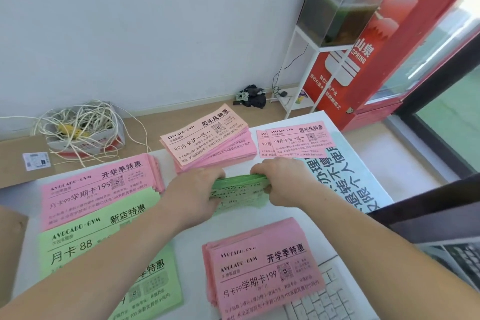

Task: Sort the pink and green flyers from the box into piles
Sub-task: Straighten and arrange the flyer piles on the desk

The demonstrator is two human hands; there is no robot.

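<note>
**A:** How would those flyers handle?

**B:** Thin paper, so light and limp. A thick stack has some weight, sags in the middle, and the sheets would slide and fan out easily. It is best pinched firmly at both short ends, with something under the middle.

**A:** Where do things lie, starting from the left?

**B:** Far left there is a pink pile (101,184), and loose green flyers (85,239) overlap its near edge. Next comes the person's left hand (197,189), clamped on the left end of a green stack (240,186).

**A:** Where is that stack?

**B:** At the middle of the table (259,221), directly between the two hands. It sits just nearer than the far pink stack (207,143) and beyond the near pink pile (262,270). Its far edge seems raised, though the view is too blurred there to be sure.

**A:** What about the right hand?

**B:** The right hand (280,182) grasps the right end, with its fingers curled over the far edge. Both thumbs are hidden. A few pink flyers (296,141) lie far right, well apart from either hand. A keyboard (324,293) sits near right.
</note>
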